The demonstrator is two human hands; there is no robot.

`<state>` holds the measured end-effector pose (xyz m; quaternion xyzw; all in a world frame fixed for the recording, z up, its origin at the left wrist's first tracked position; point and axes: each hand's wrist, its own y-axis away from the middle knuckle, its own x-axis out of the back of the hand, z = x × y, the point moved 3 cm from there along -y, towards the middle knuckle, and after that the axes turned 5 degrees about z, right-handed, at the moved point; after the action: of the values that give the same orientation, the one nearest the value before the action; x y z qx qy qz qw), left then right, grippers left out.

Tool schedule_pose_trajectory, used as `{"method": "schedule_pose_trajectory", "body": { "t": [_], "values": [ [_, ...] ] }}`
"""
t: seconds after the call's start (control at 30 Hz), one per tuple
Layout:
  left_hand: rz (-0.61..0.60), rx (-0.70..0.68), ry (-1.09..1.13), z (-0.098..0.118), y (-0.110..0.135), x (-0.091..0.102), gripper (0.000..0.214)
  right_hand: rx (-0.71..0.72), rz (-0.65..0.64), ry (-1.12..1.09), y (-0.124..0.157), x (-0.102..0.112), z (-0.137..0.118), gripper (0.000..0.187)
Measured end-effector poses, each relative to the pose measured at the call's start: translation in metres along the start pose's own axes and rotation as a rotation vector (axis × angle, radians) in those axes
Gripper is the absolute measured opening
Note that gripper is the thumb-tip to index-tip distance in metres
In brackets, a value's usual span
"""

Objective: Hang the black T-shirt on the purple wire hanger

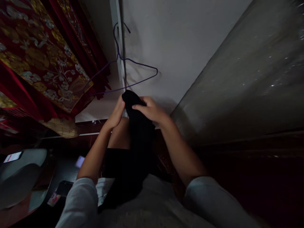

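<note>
Black cloth (140, 126), perhaps a garment, is bunched between my hands and hangs down over my lap; its full shape is lost in the dark. My left hand (117, 113) is closed on its upper left edge, with most fingers hidden. On the other side, my right hand (152, 109) pinches the cloth, thumb in front and fingers behind. Just above the cloth, a purple wire hanger (137, 62) hangs by a narrow upright strip on the wall. Neither hand touches the hanger.
Red fabric with gold and silver embroidery (47, 53) hangs at the left. A large sheet in shiny clear wrapping (237, 79) leans at the right. A pale seat (35, 161) holds a lit phone (12, 157) at lower left. Behind is a white wall (180, 28).
</note>
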<state>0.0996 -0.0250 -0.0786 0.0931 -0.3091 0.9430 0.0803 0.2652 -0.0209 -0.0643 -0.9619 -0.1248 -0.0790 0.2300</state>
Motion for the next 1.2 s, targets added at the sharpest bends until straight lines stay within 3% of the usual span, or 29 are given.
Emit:
{"method": "schedule_pose_trajectory", "body": {
  "t": [0.1, 0.17, 0.27, 0.33, 0.43, 0.5, 0.57, 0.63, 0.77, 0.87, 1.0, 1.2],
  "values": [
    [-0.497, 0.163, -0.165, -0.017, 0.026, 0.018, 0.058, 0.212, 0.008, 0.105, -0.024, 0.03, -0.036, 0.005],
    [-0.619, 0.226, -0.314, -0.018, 0.042, 0.039, 0.049, 0.382, 0.185, 0.149, -0.042, 0.048, -0.054, 0.012],
    [-0.546, 0.254, -0.466, 0.005, 0.051, 0.08, 0.041, 0.602, 0.573, 0.154, -0.062, 0.059, -0.054, 0.022],
    [-0.499, 0.272, -0.498, 0.036, 0.051, 0.104, 0.04, 0.57, 0.682, 0.138, -0.075, 0.05, -0.032, 0.025],
    [-0.426, 0.263, -0.502, 0.086, 0.049, 0.127, 0.04, 0.215, 0.516, 0.15, -0.095, 0.023, 0.024, 0.02],
    [-0.391, 0.241, -0.569, 0.104, 0.048, 0.136, 0.041, -0.044, 0.368, 0.198, -0.102, 0.007, 0.058, 0.014],
    [-0.389, 0.244, -0.678, 0.099, 0.046, 0.144, 0.042, -0.196, 0.335, 0.251, -0.102, 0.002, 0.077, 0.022],
    [-0.396, 0.276, -0.771, 0.076, 0.044, 0.152, 0.041, -0.223, 0.393, 0.282, -0.098, 0.008, 0.08, 0.035],
    [-0.325, 0.31, -0.827, 0.019, 0.03, 0.167, 0.034, -0.187, 0.401, 0.284, -0.082, 0.031, 0.061, 0.044],
    [-0.342, 0.324, -0.776, -0.003, 0.01, 0.163, 0.03, -0.16, 0.396, 0.27, -0.07, 0.04, 0.043, 0.043],
    [-0.323, 0.276, -0.782, 0.001, -0.014, 0.15, 0.029, -0.107, 0.403, 0.292, -0.059, 0.038, 0.028, 0.041],
    [-0.243, 0.15, -0.818, 0.049, -0.012, 0.155, 0.033, -0.11, 0.371, 0.421, -0.059, 0.045, 0.028, 0.047]
  ]
}}
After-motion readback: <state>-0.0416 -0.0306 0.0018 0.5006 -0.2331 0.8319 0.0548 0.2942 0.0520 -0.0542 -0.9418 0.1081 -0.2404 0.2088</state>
